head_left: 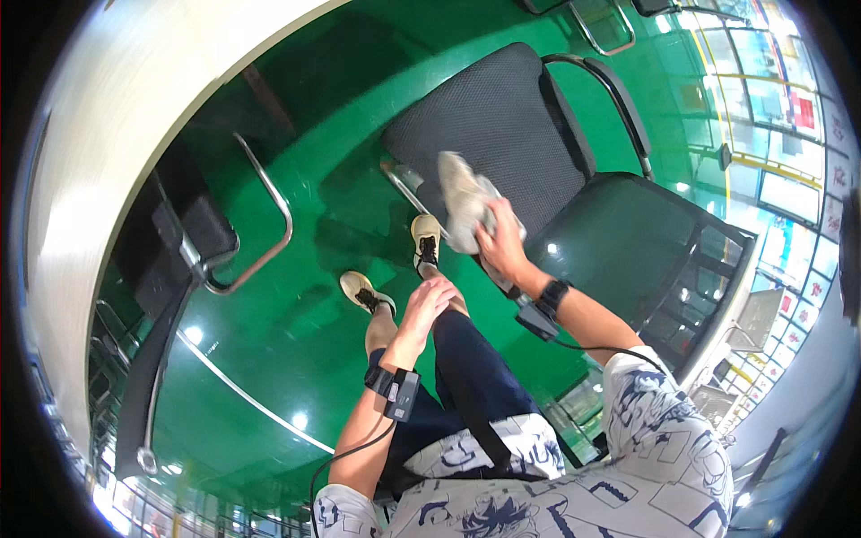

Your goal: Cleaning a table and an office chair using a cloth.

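Note:
My right hand (504,247) is closed on a crumpled greyish-white cloth (462,193), slightly smeared by motion. It is over the near left part of a black chair's textured seat (489,108); whether the cloth touches the seat I cannot tell. The far end of the cloth points away from me. My left hand (432,300) lies flat on my bent knee, its fingers stretched out and holding nothing. Each wrist wears a black strap with a small cabled box.
The chair's mesh backrest (646,242) and armrest (619,103) stand to the right. Another black chair with a metal armrest (273,197) is at the left, beside a pale curved table (134,99). My shoes rest on the green floor (260,359).

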Motion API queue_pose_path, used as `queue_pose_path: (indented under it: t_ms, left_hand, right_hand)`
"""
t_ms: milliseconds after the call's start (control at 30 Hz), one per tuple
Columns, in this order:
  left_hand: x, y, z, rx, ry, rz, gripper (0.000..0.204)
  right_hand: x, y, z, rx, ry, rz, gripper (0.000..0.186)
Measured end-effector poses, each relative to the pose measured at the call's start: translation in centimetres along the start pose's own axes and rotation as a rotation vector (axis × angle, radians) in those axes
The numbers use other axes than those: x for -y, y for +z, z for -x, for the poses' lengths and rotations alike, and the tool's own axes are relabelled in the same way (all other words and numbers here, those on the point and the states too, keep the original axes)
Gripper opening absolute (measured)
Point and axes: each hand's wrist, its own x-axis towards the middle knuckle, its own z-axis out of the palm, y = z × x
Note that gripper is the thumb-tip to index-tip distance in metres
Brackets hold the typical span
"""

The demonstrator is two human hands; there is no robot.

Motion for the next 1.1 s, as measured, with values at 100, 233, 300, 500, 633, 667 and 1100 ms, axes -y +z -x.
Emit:
queue_pose_path:
  t_ms: [100, 233, 300, 500, 633, 667, 1100]
  left_hand:
    - [-3.2, 2.2, -2.0, -0.154, 0.097, -0.094, 0.069]
    - [-5.8, 2.8, -5.5, -0.307, 0.150, -0.374, 0.066]
    - [-4.8, 4.1, -6.4, -0.509, 0.179, -0.371, 0.054]
    - [-3.8, 5.1, -5.4, -0.602, 0.166, -0.233, 0.058]
    - [-5.1, 9.0, -4.7, -0.634, 0.032, -0.240, 0.057]
    - [-5.3, 10.2, -5.2, -0.595, 0.026, -0.193, 0.057]
    - [-5.4, 5.7, -5.3, -0.471, 0.014, -0.180, 0.058]
  right_hand:
    - [-2.0, 1.5, -7.7, 0.195, -0.083, -0.221, 0.039]
    - [-8.1, 0.7, -14.4, 0.034, -0.101, 0.359, 0.034]
    - [-12.6, 1.3, -14.8, -0.293, 0.074, 0.602, 0.041]
    - [-10.3, 5.0, -14.3, -0.224, 0.087, 0.423, 0.068]
    - [-7.3, 4.8, -14.7, -0.041, -0.110, 0.356, 0.057]
    - [-7.7, 4.5, -14.0, 0.003, -0.220, 0.339, 0.055]
    - [-22.5, -4.1, -17.6, -0.355, 0.219, 0.718, 0.047]
